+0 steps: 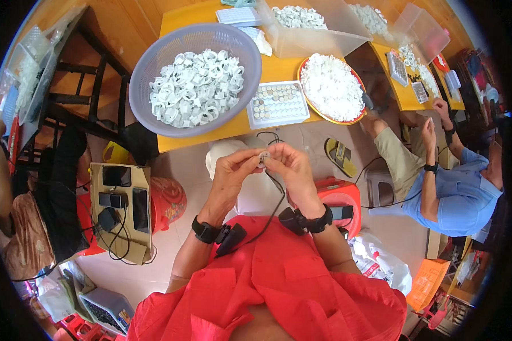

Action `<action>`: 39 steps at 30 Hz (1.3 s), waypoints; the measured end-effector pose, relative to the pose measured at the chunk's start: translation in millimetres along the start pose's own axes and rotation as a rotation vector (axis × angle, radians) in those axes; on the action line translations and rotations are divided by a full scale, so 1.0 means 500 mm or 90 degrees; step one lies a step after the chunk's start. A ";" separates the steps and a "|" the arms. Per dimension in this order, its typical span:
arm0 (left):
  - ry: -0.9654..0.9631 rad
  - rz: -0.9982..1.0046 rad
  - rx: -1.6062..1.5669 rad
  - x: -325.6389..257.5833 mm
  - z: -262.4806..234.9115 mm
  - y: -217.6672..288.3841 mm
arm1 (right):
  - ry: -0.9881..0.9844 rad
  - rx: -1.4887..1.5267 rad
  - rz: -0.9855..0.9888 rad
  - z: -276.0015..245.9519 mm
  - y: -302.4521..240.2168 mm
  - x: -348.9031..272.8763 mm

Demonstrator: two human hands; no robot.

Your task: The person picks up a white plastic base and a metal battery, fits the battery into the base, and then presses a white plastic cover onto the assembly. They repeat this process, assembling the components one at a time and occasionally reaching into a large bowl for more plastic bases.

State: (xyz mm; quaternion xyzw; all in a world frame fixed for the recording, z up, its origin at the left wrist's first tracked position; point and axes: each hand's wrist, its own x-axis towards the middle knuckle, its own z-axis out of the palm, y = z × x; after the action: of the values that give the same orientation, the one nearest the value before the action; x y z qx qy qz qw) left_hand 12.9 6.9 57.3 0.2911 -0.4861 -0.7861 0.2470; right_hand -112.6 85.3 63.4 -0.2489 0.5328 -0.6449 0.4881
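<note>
Held up in front of my chest, a small round whitish part [262, 159] with a dark spot sits between my fingertips. My left hand [234, 171] pinches it from one side with thumb and forefinger. From the other side the fingertips of my right hand [293, 169] close on it, and they cover much of it. Beyond my hands, a white tray [279, 116] with rows of small round pieces stands at the edge of the yellow table [193, 141]. Both wrists wear black straps with small devices and a cable.
On the table stand a grey basket [137, 91] of white plastic rings, a red-rimmed round tray [347, 120] of small white pieces and a clear bin [347, 42]. Left is a cardboard box [136, 250] with electronics. A co-worker in blue [461, 193] sits right, another person [25, 227] left.
</note>
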 end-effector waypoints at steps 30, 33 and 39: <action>0.036 -0.028 -0.199 0.003 -0.003 0.014 | 0.018 -0.025 0.000 0.020 -0.026 0.025; 0.011 -0.041 -0.234 0.000 -0.004 0.022 | -0.002 -0.005 -0.021 0.017 -0.028 0.016; 0.003 -0.039 -0.178 -0.002 -0.003 0.014 | -0.001 -0.064 -0.055 0.012 -0.011 0.016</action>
State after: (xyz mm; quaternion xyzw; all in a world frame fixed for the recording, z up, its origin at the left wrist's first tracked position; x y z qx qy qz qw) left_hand 15.5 3.8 63.2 0.2700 -0.3625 -0.8526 0.2623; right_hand -112.5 75.3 68.8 -0.2964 0.5530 -0.6378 0.4467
